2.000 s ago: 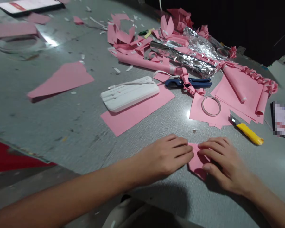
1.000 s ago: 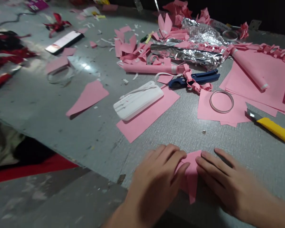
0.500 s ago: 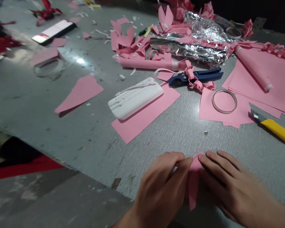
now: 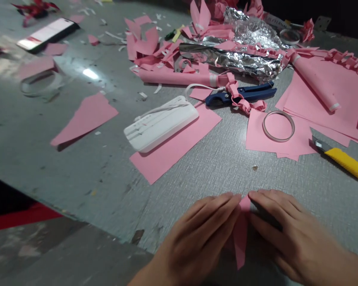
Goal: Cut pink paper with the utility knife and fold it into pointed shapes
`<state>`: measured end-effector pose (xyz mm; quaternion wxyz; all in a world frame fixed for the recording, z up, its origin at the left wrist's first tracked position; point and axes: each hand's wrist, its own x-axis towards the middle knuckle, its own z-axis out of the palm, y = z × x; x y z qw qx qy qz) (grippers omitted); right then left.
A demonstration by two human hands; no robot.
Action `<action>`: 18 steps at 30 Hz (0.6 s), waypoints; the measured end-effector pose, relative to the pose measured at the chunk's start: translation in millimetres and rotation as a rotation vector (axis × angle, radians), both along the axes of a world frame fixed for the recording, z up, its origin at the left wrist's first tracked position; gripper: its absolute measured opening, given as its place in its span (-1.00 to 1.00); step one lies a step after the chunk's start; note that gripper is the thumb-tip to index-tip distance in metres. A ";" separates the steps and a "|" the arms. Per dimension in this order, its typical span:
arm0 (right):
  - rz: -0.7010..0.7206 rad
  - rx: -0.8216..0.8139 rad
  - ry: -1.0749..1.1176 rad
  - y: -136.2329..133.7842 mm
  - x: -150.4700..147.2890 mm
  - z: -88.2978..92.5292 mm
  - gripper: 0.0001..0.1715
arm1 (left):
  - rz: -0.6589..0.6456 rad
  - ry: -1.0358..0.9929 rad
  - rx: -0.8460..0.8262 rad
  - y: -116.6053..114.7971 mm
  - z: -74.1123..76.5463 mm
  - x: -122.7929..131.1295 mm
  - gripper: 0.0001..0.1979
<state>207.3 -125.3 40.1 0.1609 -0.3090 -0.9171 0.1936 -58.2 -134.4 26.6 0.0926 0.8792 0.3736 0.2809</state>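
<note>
A narrow folded piece of pink paper (image 4: 241, 234) stands between my two hands at the table's near edge. My left hand (image 4: 201, 234) has its fingers pressed together on the paper's left side, fingertips by its top end. From the right, my right hand (image 4: 292, 230) pinches the paper's upper end with bent fingers; its thumb is lower, beside the strip. The paper's lower tip shows between the palms, while its sides are partly hidden by the fingers. Beyond my hands lie a flat pink sheet (image 4: 150, 169) and a white power bank with a cable (image 4: 164, 125) on it.
A yellow utility knife (image 4: 346, 161) lies at right, blade exposed. Near it, a tape ring (image 4: 279, 126) rests on pink sheets. Blue-handled pliers (image 4: 250, 94), a paper chain (image 4: 246, 105), crumpled foil (image 4: 244, 61) and a phone (image 4: 47, 35) lie farther back. The table edge slants at lower left.
The view has shifted, so the table things sit slightly farther left. My left fingers have straightened and closed together along the paper; my right fingers have drawn closer together on its top.
</note>
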 end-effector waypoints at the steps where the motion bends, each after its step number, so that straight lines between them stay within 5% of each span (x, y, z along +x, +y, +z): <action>1: -0.001 0.008 0.001 0.3 -0.4 0.4 -0.37 | -0.008 0.006 0.005 0.4 0.3 -1.4 -0.70; 18: 0.028 0.066 -0.083 -3.4 0.5 -3.1 -0.51 | -0.112 0.027 0.042 -2.4 -3.1 -1.8 -0.63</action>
